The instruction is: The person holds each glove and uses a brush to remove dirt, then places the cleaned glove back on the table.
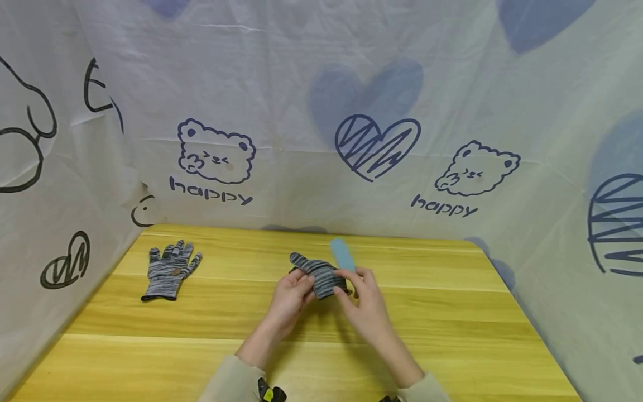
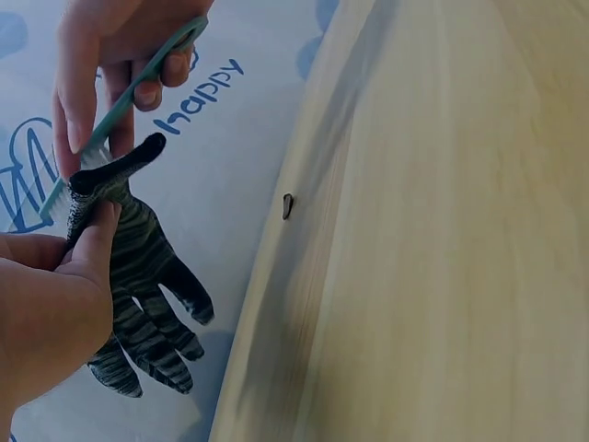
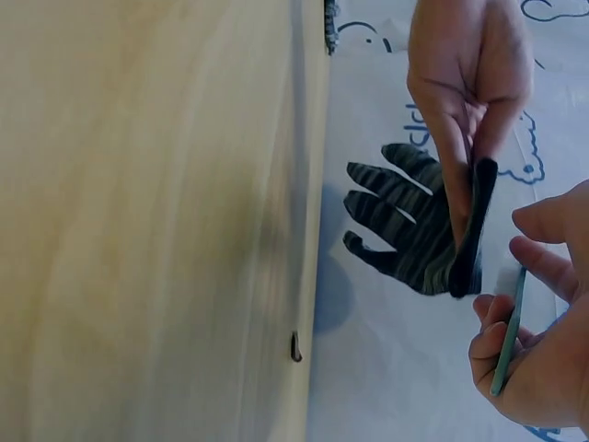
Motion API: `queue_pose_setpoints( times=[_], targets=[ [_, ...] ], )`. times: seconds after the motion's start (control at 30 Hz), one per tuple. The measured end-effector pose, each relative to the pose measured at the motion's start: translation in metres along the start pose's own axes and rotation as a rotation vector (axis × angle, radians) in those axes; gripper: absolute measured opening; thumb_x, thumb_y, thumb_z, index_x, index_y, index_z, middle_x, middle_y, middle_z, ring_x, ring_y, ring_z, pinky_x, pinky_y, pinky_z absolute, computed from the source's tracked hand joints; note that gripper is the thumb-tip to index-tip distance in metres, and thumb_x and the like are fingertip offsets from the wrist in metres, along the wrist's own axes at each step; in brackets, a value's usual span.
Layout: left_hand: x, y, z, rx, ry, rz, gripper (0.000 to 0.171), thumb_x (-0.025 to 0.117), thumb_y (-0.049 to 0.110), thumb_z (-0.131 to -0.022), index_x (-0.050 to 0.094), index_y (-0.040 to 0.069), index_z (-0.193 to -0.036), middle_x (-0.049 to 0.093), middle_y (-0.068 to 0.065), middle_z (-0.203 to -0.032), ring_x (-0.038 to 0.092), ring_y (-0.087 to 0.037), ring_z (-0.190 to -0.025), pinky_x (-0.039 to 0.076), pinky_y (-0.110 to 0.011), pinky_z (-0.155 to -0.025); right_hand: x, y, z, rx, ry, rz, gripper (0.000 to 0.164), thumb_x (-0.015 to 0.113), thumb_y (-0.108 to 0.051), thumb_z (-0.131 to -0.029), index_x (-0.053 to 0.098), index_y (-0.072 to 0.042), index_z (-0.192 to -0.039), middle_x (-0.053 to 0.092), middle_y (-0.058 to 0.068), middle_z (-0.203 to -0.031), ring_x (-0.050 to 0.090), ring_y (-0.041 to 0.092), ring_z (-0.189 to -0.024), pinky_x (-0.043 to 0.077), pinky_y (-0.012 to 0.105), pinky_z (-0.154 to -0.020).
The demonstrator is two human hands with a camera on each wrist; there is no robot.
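**My two hands, a stripy glove and a blue card**

My sleeves are closest to me, at the bottom of the head view. My left hand point(image 1: 290, 298) is just past them, held up over the yellow wooden table point(image 1: 452, 346). Its thumb and fingers pinch the cuff end of a grey stripy glove point(image 1: 321, 277), so that hand is holding the glove tight. In the left wrist view the glove's fingers point(image 2: 152, 336) hang loose past my hand.

My right hand point(image 1: 364, 304) is right beside the glove, on its other side. Its fingers are curled around a thin blue card point(image 1: 343, 255), and they grip it. The card sticks up past the glove, and its lower end is touching the glove's open end or very near it. I cannot tell if it goes inside.

Farther away on my left, a second stripy glove point(image 1: 169, 271) lies flat on the table, well apart from my hands, with its fingers pointing away from me.

Behind the table hangs a pale sheet point(image 1: 301, 84) with drawn bears point(image 1: 215, 152), blue hearts point(image 1: 375, 145) and the word "happy"
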State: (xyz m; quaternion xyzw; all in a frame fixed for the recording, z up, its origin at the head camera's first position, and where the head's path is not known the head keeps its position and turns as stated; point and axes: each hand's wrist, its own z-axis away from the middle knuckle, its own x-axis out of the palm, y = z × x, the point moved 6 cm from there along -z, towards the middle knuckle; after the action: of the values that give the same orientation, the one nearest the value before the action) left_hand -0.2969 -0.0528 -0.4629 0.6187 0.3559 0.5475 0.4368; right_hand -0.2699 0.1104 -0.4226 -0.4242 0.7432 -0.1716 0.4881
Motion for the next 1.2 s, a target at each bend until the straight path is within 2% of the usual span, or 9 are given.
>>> queue_pose_setpoints(
  times=[0.13,0.23,0.33,0.57,0.8,0.97,1.03,1.13,1.2],
  targets=[
    [0.003,0.000,0.000,0.005,-0.022,0.016,0.043,0.040,-0.002,-0.109,0.038,-0.016,-0.150,0.049,-0.035,-0.149,0.057,-0.028,-0.132,0.052,-0.031,-0.105,0.005,-0.003,0.002,-0.006,-0.012,0.015,0.032,0.075,-0.014,-0.097,0.072,-0.015,-0.129,0.056,0.014,-0.128,0.058,0.025,-0.094,0.055,0.041,-0.078],
    [0.004,0.001,0.000,0.006,-0.026,0.025,0.043,0.039,-0.003,-0.109,0.038,-0.017,-0.149,0.048,-0.036,-0.149,0.058,-0.025,-0.131,0.052,-0.030,-0.105,0.007,-0.005,0.003,-0.016,-0.010,0.026,0.032,0.076,-0.014,-0.096,0.073,-0.014,-0.128,0.057,0.015,-0.128,0.059,0.024,-0.096,0.056,0.041,-0.078],
    [0.005,0.000,0.001,0.007,-0.036,0.033,0.044,0.038,-0.004,-0.109,0.035,-0.017,-0.151,0.046,-0.036,-0.150,0.055,-0.029,-0.134,0.050,-0.031,-0.107,0.008,-0.007,0.003,-0.023,-0.019,0.031,0.032,0.078,-0.015,-0.095,0.074,-0.013,-0.127,0.057,0.016,-0.129,0.060,0.024,-0.096,0.056,0.042,-0.077],
    [0.006,0.000,0.002,-0.006,-0.054,0.034,0.046,0.038,-0.003,-0.109,0.032,-0.016,-0.153,0.044,-0.035,-0.153,0.049,-0.037,-0.140,0.048,-0.032,-0.110,0.014,-0.006,0.004,0.023,-0.079,0.029,0.036,0.082,-0.022,-0.091,0.074,-0.015,-0.126,0.056,0.015,-0.133,0.061,0.027,-0.096,0.056,0.041,-0.076],
    [0.006,0.000,0.003,-0.017,-0.062,0.028,0.048,0.038,-0.003,-0.109,0.029,-0.015,-0.155,0.042,-0.033,-0.155,0.047,-0.037,-0.142,0.045,-0.034,-0.112,0.016,-0.004,0.005,0.048,-0.089,0.041,0.032,0.082,-0.015,-0.091,0.075,-0.016,-0.122,0.056,0.014,-0.135,0.061,0.024,-0.100,0.058,0.042,-0.080],
    [0.005,-0.001,0.003,-0.015,-0.053,0.018,0.047,0.038,-0.003,-0.109,0.032,-0.016,-0.154,0.045,-0.032,-0.153,0.053,-0.031,-0.138,0.049,-0.029,-0.109,0.015,-0.004,0.005,0.049,-0.076,0.039,0.021,0.079,-0.014,-0.094,0.075,-0.019,-0.114,0.057,0.013,-0.135,0.061,0.022,-0.101,0.058,0.044,-0.081],
    [0.005,-0.001,0.003,-0.022,-0.035,0.016,0.045,0.040,-0.003,-0.108,0.037,-0.015,-0.151,0.054,-0.030,-0.147,0.060,-0.024,-0.129,0.052,-0.025,-0.104,0.014,-0.004,0.006,0.046,-0.066,0.036,0.018,0.079,-0.014,-0.094,0.075,-0.019,-0.111,0.058,0.013,-0.133,0.061,0.022,-0.100,0.058,0.042,-0.079],
    [0.004,-0.001,0.004,-0.026,-0.022,-0.005,0.039,0.043,-0.002,-0.108,0.044,-0.016,-0.144,0.063,-0.022,-0.130,0.064,-0.012,-0.111,0.055,-0.022,-0.096,0.013,-0.003,0.005,0.031,-0.038,0.048,0.016,0.078,-0.012,-0.094,0.075,-0.019,-0.108,0.060,0.011,-0.129,0.061,0.021,-0.098,0.056,0.036,-0.077],
    [0.004,-0.001,0.004,-0.030,-0.020,-0.015,0.038,0.044,-0.002,-0.108,0.046,-0.017,-0.143,0.064,-0.019,-0.128,0.063,-0.010,-0.108,0.056,-0.022,-0.095,0.012,-0.002,0.005,0.019,-0.016,0.056,0.015,0.078,-0.011,-0.094,0.075,-0.018,-0.107,0.062,0.010,-0.125,0.061,0.020,-0.095,0.053,0.031,-0.075]
  ],
)
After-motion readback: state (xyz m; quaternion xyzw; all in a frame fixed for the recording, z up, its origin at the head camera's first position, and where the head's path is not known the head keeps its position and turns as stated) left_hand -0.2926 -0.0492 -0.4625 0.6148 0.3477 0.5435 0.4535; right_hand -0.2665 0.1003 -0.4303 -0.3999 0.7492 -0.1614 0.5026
